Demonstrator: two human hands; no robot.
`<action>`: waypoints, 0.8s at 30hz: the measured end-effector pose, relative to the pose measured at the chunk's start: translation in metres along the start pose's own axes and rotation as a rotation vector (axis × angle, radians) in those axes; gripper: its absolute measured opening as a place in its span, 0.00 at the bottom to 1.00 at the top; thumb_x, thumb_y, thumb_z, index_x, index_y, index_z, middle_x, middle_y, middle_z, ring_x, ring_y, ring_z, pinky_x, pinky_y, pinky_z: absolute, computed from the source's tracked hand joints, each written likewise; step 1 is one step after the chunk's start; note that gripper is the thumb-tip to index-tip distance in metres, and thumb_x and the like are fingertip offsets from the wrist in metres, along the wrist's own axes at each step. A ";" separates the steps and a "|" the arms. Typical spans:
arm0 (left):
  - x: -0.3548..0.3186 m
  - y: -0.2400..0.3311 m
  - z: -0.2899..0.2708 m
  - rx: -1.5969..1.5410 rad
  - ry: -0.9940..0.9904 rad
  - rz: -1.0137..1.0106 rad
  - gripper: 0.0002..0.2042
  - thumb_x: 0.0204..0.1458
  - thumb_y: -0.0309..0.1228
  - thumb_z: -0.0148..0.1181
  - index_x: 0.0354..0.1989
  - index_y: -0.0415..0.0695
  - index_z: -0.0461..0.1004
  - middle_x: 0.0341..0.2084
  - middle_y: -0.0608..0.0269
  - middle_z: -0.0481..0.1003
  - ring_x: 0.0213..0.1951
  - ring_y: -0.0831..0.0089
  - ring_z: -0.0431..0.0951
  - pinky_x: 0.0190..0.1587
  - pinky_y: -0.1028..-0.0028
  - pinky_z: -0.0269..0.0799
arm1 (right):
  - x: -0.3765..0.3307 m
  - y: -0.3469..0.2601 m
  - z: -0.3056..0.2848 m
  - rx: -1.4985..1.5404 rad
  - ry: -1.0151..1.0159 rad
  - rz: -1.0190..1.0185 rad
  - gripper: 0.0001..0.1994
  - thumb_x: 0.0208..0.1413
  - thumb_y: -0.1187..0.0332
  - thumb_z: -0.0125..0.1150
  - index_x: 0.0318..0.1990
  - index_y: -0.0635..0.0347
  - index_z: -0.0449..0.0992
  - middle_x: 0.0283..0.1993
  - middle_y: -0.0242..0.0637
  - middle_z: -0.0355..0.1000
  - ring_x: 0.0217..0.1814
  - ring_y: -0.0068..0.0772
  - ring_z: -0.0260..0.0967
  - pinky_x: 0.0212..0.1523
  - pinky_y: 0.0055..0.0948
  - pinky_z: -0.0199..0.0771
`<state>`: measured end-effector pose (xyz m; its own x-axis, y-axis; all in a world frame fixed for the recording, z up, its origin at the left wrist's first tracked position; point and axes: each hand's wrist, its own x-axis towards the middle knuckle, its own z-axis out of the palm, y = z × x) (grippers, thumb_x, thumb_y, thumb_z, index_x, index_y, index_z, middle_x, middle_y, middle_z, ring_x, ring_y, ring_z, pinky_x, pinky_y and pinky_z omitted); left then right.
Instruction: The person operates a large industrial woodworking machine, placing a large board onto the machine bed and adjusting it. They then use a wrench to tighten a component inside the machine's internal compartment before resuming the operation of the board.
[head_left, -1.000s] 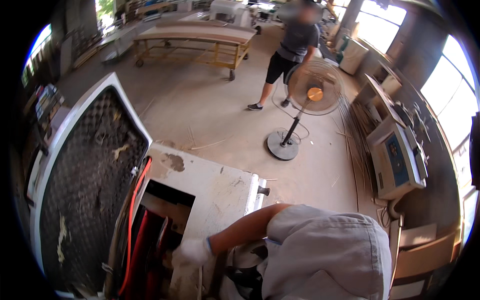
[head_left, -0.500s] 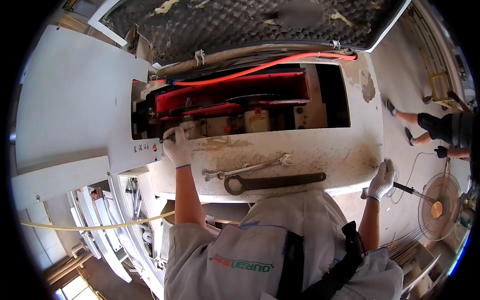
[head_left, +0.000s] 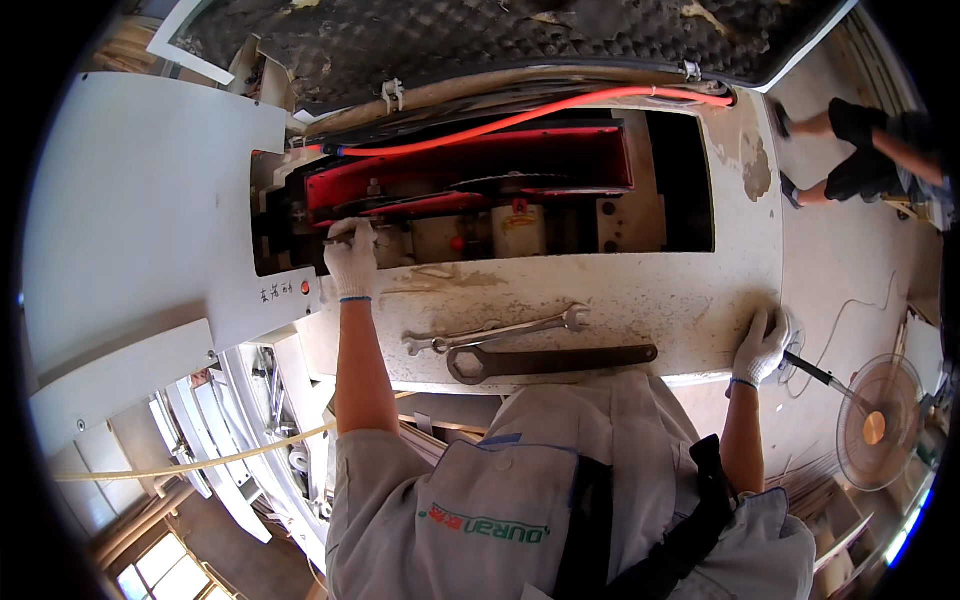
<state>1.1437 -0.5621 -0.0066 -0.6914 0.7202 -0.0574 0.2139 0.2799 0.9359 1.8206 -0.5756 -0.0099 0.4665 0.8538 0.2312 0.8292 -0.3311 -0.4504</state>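
Observation:
My left hand (head_left: 351,262), in a white knit glove, reaches into the near left corner of the opening in a white machine (head_left: 560,283). Its fingers are bent closed at a dark piece by the fingertips that is too small to name. Just beyond lie a red-walled recess (head_left: 590,163) and a thin toothed saw blade (head_left: 510,182). My right hand (head_left: 762,347), gloved too, rests on the machine's right edge with the thumb apart from the fingers. Between my hands, a wrench (head_left: 540,328) and a dark flat ring spanner (head_left: 560,360) lie on the machine top.
An orange hose (head_left: 530,122) runs along the opening's far side, below a raised foam-lined lid (head_left: 460,45). A white panel (head_left: 150,180) stands at the left. On the right are a floor fan (head_left: 880,425) and another person's legs (head_left: 835,150).
My left hand has shifted slightly farther into the opening. The right hand has moved a little down onto the machine's edge. The other person has moved at the right.

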 end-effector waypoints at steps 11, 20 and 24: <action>0.021 -0.013 -0.010 -0.003 0.010 -0.014 0.04 0.59 0.27 0.63 0.38 0.39 0.77 0.28 0.65 0.78 0.29 0.79 0.76 0.33 0.77 0.72 | 0.002 -0.008 -0.001 -0.003 -0.026 0.042 0.25 0.65 0.57 0.61 0.59 0.71 0.75 0.63 0.52 0.72 0.64 0.51 0.69 0.66 0.41 0.69; 0.043 0.001 -0.035 -0.012 0.031 -0.168 0.08 0.57 0.28 0.65 0.40 0.36 0.79 0.32 0.59 0.81 0.32 0.70 0.84 0.34 0.73 0.81 | 0.002 -0.007 -0.001 -0.023 -0.028 0.026 0.26 0.65 0.56 0.61 0.60 0.71 0.74 0.63 0.53 0.71 0.64 0.51 0.70 0.66 0.41 0.69; 0.050 -0.002 -0.047 -0.100 0.047 -0.256 0.08 0.56 0.28 0.65 0.40 0.37 0.79 0.33 0.57 0.81 0.31 0.69 0.84 0.34 0.72 0.81 | 0.002 -0.009 -0.001 -0.027 -0.033 0.039 0.26 0.65 0.56 0.61 0.60 0.71 0.74 0.63 0.53 0.70 0.64 0.52 0.69 0.66 0.41 0.69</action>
<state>1.0758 -0.5564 0.0049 -0.7460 0.6031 -0.2823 -0.0396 0.3831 0.9229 1.8145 -0.5714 -0.0049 0.4885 0.8527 0.1853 0.8187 -0.3744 -0.4353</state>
